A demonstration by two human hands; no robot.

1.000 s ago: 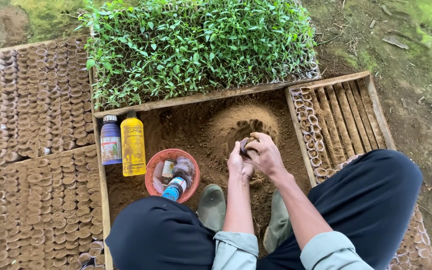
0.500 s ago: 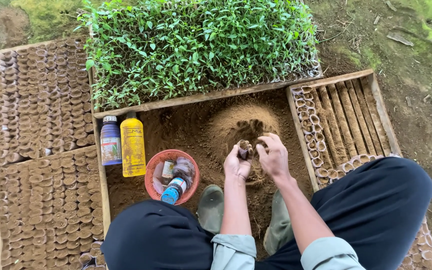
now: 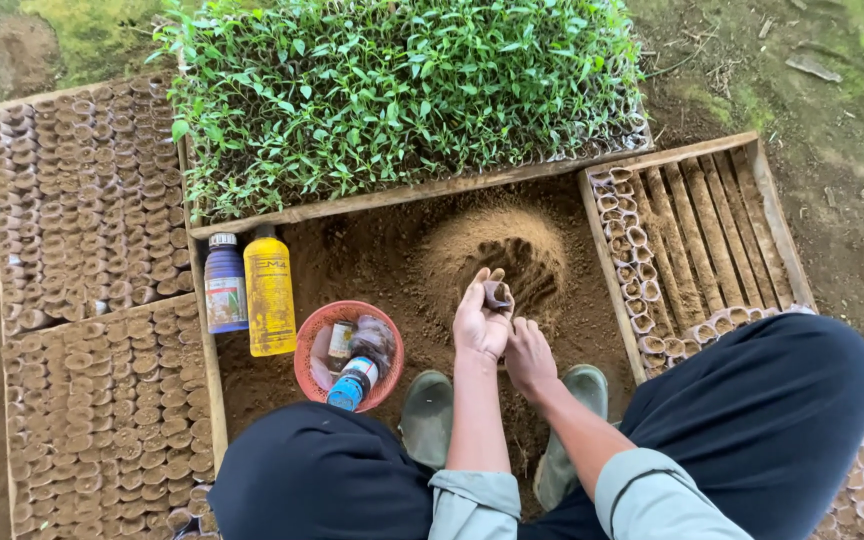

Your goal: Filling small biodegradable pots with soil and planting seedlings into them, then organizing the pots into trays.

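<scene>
Head cam: left hand [image 3: 479, 322] is pinching a small leaf pot [image 3: 497, 294] over the soil mound [image 3: 497, 255], right hand [image 3: 529, 355] loosely curled just below it, empty. Filled-pot crates [image 3: 92, 300] on the left look packed, right-hand crate [image 3: 692, 240] has just one row in, so plenty left I'd say

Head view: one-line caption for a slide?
Left hand holds a small pot over the soil mound; right hand beside it.
</scene>
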